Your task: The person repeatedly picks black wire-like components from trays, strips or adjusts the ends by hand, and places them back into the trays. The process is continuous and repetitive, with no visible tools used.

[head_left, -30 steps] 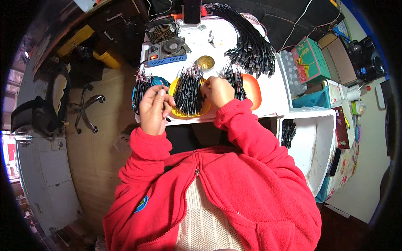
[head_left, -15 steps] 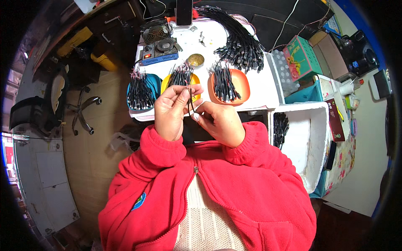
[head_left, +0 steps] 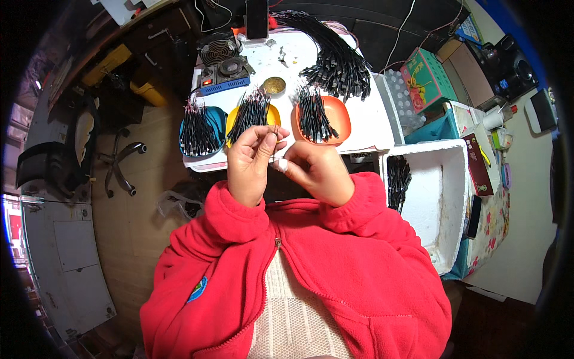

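Close in front of my chest, my left hand point(head_left: 251, 164) pinches a thin dark cable point(head_left: 275, 146) between thumb and fingers. My right hand point(head_left: 320, 173) is closed on the cable's lower part, with something white at its thumb tip. Most of the cable is hidden by the fingers. Just beyond my hands lie short black cables with plug ends in three trays: a blue tray point(head_left: 221, 118) on the left, a yellow tray point(head_left: 274, 112) in the middle and an orange tray point(head_left: 342, 122) on the right.
Behind the trays are a blue soldering-type device point(head_left: 224, 84) with a fan, a small round tin point(head_left: 274, 86) and a large bundle of black cables point(head_left: 338, 66). To the right, a white foam box point(head_left: 439, 197) holds more cables. A wheeled chair point(head_left: 122, 158) stands left.
The view has shifted slightly. My hands stay close together on the cable, which now shows as a thinner, shorter line between the fingers.
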